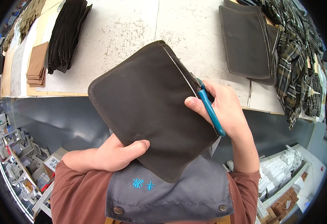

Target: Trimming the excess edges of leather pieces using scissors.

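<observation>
By the left hand [124,152], fingers mostly hidden, the dark panel [137,100] is clamped before the table [126,30]; by the right hand [225,108] a teal tool [210,112] is clasped at its edge, tip obscured; beyond, a black stack [66,35] is cropped

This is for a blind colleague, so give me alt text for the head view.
A person's left grip holds a dark flat piece with rounded corners; the right grip has a teal-handled tool at the piece's right edge. Beyond, a pale worktable bears a dark stack at left, dark pieces and plaid fabric at right.
</observation>
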Demonstrator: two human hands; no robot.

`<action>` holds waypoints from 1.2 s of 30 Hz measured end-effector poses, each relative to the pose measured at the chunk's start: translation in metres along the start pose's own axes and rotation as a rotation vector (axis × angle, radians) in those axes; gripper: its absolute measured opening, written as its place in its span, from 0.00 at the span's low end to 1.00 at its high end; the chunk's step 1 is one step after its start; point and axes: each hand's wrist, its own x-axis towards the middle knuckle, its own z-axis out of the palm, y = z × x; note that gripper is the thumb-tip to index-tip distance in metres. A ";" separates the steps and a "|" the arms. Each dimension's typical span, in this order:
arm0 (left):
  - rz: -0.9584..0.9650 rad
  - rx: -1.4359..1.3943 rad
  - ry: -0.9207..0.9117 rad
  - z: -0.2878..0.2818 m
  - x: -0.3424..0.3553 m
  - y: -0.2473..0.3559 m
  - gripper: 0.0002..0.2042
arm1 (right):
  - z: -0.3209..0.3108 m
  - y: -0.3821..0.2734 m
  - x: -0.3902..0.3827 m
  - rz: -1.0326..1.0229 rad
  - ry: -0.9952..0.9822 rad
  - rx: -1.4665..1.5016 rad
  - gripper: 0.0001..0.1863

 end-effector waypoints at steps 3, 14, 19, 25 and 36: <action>-0.004 0.013 -0.003 -0.001 0.000 0.002 0.16 | 0.001 0.000 0.000 0.001 0.024 0.022 0.35; 0.006 0.002 -0.011 0.000 0.000 0.003 0.17 | 0.003 0.000 -0.002 -0.016 0.077 0.037 0.33; 0.006 0.031 0.008 0.000 0.000 0.002 0.17 | 0.005 0.000 -0.002 -0.037 0.100 0.021 0.31; -0.010 0.017 0.004 0.000 0.002 0.004 0.17 | 0.006 0.002 -0.002 -0.044 0.121 0.032 0.31; 0.005 0.037 0.000 -0.001 0.002 0.001 0.16 | 0.000 0.001 0.001 -0.042 0.075 0.002 0.33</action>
